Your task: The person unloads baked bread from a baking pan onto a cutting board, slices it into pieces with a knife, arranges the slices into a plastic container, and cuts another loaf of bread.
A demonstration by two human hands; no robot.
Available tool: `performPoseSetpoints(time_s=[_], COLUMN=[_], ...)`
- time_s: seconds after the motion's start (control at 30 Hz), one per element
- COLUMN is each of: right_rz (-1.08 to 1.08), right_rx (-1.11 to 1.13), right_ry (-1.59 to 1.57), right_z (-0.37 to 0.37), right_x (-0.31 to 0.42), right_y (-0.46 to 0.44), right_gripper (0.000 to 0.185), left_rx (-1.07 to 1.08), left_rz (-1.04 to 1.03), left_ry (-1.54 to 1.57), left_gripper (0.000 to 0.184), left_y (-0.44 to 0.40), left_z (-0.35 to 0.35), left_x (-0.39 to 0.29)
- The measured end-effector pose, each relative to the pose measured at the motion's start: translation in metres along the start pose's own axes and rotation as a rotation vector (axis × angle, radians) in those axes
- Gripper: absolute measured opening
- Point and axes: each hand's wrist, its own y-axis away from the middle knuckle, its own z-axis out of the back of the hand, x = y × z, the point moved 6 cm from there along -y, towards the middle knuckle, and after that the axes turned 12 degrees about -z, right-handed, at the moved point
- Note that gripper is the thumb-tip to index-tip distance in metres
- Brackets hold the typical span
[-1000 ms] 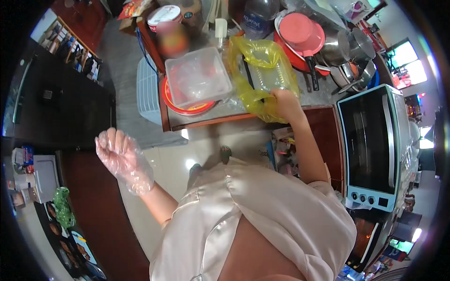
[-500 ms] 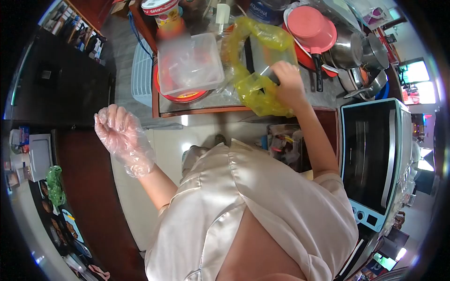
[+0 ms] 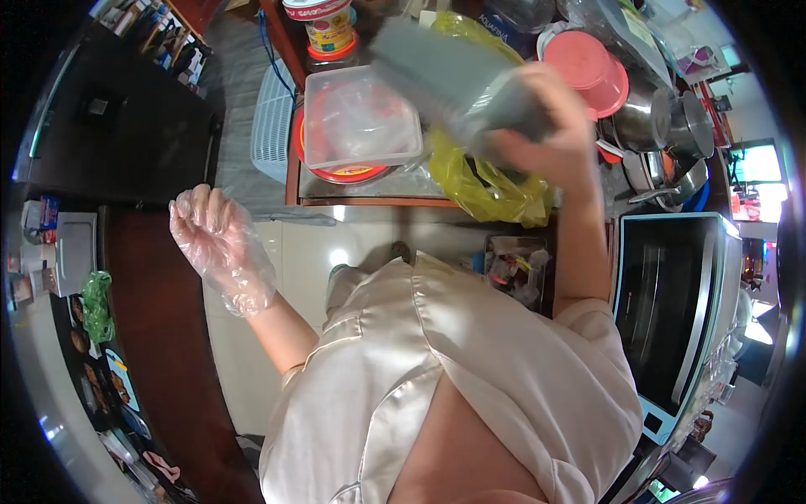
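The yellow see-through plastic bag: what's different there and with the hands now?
The bare right hand now grips a blurred grey rectangular bundle, lifted from the yellow bag, up and leftward. The clear-gloved left hand stays raised and curled; the clear rectangular plastic container stays put.

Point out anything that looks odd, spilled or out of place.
Only the left hand wears a clear plastic glove; the right hand, holding a grey item too blurred to identify, looks bare. The crumpled yellow bag hangs over the front edge of the counter. No spill shows.
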Motion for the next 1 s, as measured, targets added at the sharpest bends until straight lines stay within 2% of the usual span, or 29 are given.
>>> performPoseSetpoints(time_s=[0.03,0.1,0.27,0.3,0.37,0.43,0.47,0.5,0.53,0.57,0.6,0.63,0.7,0.73,0.8,0.9,1.0], right_rz=[0.173,0.212,0.254,0.251,0.231,0.054,-0.149,-0.393,-0.441,-0.607,-0.480,-0.480,-0.503,-0.504,-0.410,-0.342,-0.422], right_rx=[0.031,0.208,0.393,0.398,0.190,0.028,0.013,-0.037,0.042,0.223,0.365,0.364,0.695,0.702,0.696,0.663,0.659], right_ry=[0.090,0.242,0.442,0.443,0.359,0.235,0.008,0.106,0.178,0.352,0.352,0.355,0.329,0.328,0.560,0.542,0.622], right_z=[-0.026,-0.082,-0.170,-0.168,-0.145,-0.103,-0.086,-0.067,-0.056,-0.051,-0.054,-0.050,-0.061,-0.063,-0.069,-0.070,-0.070], right_x=[0.015,0.016,-0.022,-0.020,-0.012,-0.020,-0.045,-0.062,-0.089,-0.114,-0.146,-0.148,-0.144,-0.140,-0.133,-0.127,-0.142], right_y=[-0.005,-0.004,0.024,0.024,0.015,0.004,0.004,0.005,0.013,0.025,0.046,0.057,0.081,0.084,0.090,0.094,0.109], right_gripper=[0.038,0.043,0.040,0.040,0.040,0.033,0.027,0.017,0.014,0.013,0.013,0.013,0.015,0.015,0.021,0.023,0.024], left_rx=[0.001,0.016,0.009,0.000,-0.010,-0.006,-0.009,-0.004,0.002,0.000,0.006,0.015,0.016,0.009,0.007,0.019,0.002], left_rz=[-0.006,0.026,-0.014,-0.030,-0.033,-0.014,-0.015,-0.007,0.000,0.004,0.009,0.009,0.008,0.015,0.040,0.073,0.064], left_ry=[-0.002,-0.039,-0.005,-0.015,-0.008,-0.009,-0.006,-0.014,-0.022,-0.020,-0.039,-0.056,-0.037,-0.027,-0.006,0.047,0.043], left_gripper=[0.023,0.024,0.025,0.024,0.024,0.024,0.024,0.024,0.024,0.024,0.024,0.023,0.023,0.023,0.023,0.023,0.023], left_y=[0.000,-0.001,0.004,0.005,0.006,0.003,0.002,0.001,0.001,0.001,0.001,0.000,-0.003,-0.002,-0.002,-0.002,-0.002], left_z=[0.001,0.006,0.005,0.007,0.011,0.016,0.017,0.019,0.020,0.020,0.019,0.018,0.015,0.015,0.016,0.011,0.010], left_x=[-0.002,-0.006,-0.011,-0.013,-0.012,-0.015,-0.016,-0.017,-0.018,-0.016,-0.015,-0.014,-0.011,-0.011,-0.007,0.001,0.002])
